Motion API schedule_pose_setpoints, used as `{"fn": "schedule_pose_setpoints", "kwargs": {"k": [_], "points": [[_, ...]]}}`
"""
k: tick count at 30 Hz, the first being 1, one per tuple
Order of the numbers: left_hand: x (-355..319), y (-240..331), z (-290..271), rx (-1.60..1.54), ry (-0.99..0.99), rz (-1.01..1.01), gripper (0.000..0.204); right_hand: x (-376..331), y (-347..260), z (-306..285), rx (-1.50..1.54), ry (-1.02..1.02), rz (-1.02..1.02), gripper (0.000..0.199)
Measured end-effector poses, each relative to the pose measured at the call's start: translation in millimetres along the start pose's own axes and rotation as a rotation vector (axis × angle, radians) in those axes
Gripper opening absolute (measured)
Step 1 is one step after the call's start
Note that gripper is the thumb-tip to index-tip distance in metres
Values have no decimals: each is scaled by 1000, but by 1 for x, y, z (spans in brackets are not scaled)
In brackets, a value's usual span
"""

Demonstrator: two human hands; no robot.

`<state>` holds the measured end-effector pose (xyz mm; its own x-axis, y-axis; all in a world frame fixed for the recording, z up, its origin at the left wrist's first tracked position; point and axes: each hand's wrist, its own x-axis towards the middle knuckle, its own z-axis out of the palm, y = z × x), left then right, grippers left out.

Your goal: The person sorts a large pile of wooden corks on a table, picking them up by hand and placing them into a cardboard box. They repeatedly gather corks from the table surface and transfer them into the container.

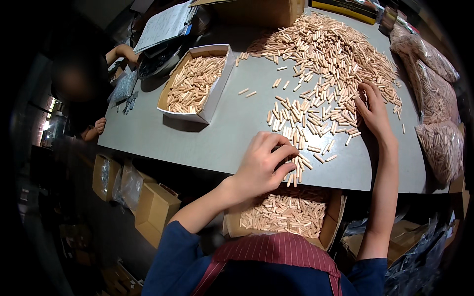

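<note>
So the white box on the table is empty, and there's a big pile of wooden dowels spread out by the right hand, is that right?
Not quite. In the head view the white box is not empty: it holds a layer of wooden dowels. The rest stands: a big pile of wooden dowels lies spread on the grey table, with the right hand resting at its edge.

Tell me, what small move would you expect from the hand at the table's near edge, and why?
Probably the left hand sweeps its small cluster of wooden dowels over the table edge into the cardboard box just below. Its fingers curl over them right at the rim, and that box already holds many.
</note>
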<state>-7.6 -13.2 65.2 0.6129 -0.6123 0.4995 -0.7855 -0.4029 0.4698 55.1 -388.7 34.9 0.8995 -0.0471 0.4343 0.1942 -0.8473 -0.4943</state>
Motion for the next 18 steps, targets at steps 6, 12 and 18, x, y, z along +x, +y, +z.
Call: {"fn": "schedule_pose_setpoints", "kwargs": {"k": [6, 12, 18], "points": [[0, 2, -5, 0, -52, -8, 26, -1, -1, 1, 17, 30, -28, 42], [-4, 11, -13, 76, -108, 32, 24, -2, -3, 1, 10, 32, -36, 42], [-6, 2, -23, -191, -173, -173, 21, -2, -5, 1, 19, 26, -27, 42]]}}
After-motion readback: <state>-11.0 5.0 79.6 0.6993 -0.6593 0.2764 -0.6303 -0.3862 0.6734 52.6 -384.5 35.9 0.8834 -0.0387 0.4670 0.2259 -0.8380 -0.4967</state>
